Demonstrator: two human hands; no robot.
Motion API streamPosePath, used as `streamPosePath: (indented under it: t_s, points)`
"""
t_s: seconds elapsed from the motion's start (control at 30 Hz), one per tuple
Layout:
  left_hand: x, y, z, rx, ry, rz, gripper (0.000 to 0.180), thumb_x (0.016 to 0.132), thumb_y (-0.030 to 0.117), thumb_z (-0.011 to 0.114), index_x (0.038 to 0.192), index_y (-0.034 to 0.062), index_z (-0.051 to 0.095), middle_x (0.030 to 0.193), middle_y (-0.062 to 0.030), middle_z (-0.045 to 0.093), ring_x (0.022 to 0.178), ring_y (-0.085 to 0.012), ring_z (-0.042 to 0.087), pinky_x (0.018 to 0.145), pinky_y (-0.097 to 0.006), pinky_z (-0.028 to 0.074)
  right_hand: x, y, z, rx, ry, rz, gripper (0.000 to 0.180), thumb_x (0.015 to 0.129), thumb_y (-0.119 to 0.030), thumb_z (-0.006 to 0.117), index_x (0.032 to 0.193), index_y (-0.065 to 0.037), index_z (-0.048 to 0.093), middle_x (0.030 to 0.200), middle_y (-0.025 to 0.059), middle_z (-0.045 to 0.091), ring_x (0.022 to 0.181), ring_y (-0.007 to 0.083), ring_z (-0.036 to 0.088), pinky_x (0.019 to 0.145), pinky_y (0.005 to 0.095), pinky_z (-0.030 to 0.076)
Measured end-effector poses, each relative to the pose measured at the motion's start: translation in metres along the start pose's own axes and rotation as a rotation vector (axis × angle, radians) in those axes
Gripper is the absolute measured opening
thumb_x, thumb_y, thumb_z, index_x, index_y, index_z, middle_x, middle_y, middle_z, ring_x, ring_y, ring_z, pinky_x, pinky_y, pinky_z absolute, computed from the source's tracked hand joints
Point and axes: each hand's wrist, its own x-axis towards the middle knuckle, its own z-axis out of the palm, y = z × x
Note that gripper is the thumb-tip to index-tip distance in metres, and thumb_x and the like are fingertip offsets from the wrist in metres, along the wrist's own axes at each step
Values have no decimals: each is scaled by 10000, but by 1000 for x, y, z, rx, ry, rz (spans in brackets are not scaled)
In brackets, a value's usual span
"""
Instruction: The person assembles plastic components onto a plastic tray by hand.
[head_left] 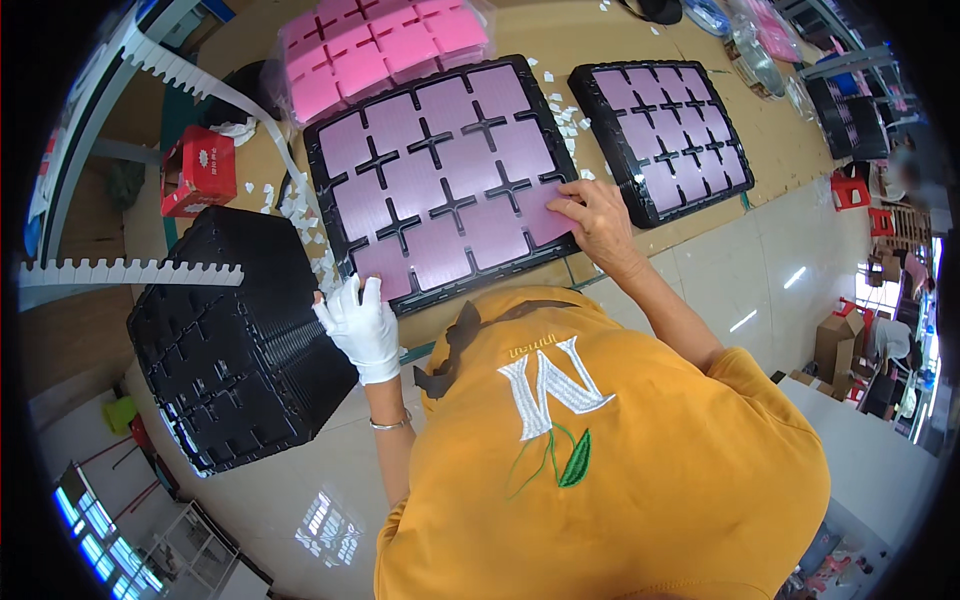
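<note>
On pink-lined tray (pixel 440 180): right hand (pixel 590 215) (bare) pressing.

Hands (pixel 362 325) on purple tray (pixel 440 180)

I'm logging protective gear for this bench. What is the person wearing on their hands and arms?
The left hand wears a white fabric glove, with a thin silver bangle on that wrist. The right hand is bare, no glove or jewellery visible. Both forearms are uncovered; short orange sleeves end at the upper arms.
</note>
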Motion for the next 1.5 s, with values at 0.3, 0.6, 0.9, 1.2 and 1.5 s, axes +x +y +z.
streamPosePath:
  t_s: [0.3, 0.6, 0.9, 1.2, 1.5]
  points:
    - [3, 10, -39, -1, -224, 2, 244, 650, 143, 642, 890, 107, 666, 1042, -65, 570, 1019, -255, 509, 1028, -538, 257, -18, 11, -9, -145, -13, -87, 294, 660, -14, 600, 930, -113, 662, 1038, 66, 577, 1028, 247, 506, 885, 391, 373]
    - [-14, 13, -72, -137, -294, -46, 386, 704, 352, 650, 971, 74, 640, 1215, -124, 509, 1157, -329, 414, 1034, -541, 223, -31, 3, -29, -216, 86, 99, 358, 701, -133, 696, 1049, -82, 629, 1183, 109, 532, 1185, 324, 421, 987, 521, 316]
    - [-9, 23, -18, 108, -397, -29, 538, 814, 497, 528, 1171, 96, 568, 1305, -150, 438, 1202, -396, 373, 1006, -564, 269, -38, -9, 1, -267, -135, 40, 555, 785, -461, 601, 1141, -39, 556, 1368, 153, 372, 1328, 386, 223, 1046, 587, 172]
    - [-18, 25, -23, 100, -358, -39, 496, 789, 496, 573, 1152, 160, 602, 1334, -155, 426, 1206, -411, 372, 1018, -567, 262, -37, -18, 11, -244, -229, 18, 611, 800, -476, 567, 1171, 9, 549, 1407, 134, 347, 1358, 379, 183, 1045, 603, 170]
    - [-2, 25, -24, 15, -267, -53, 509, 774, 504, 582, 1129, 140, 596, 1284, -170, 449, 1156, -405, 391, 979, -579, 273, -30, -28, 16, -193, -228, -71, 600, 847, -472, 507, 1227, -8, 518, 1422, 163, 333, 1357, 391, 185, 1052, 597, 134]
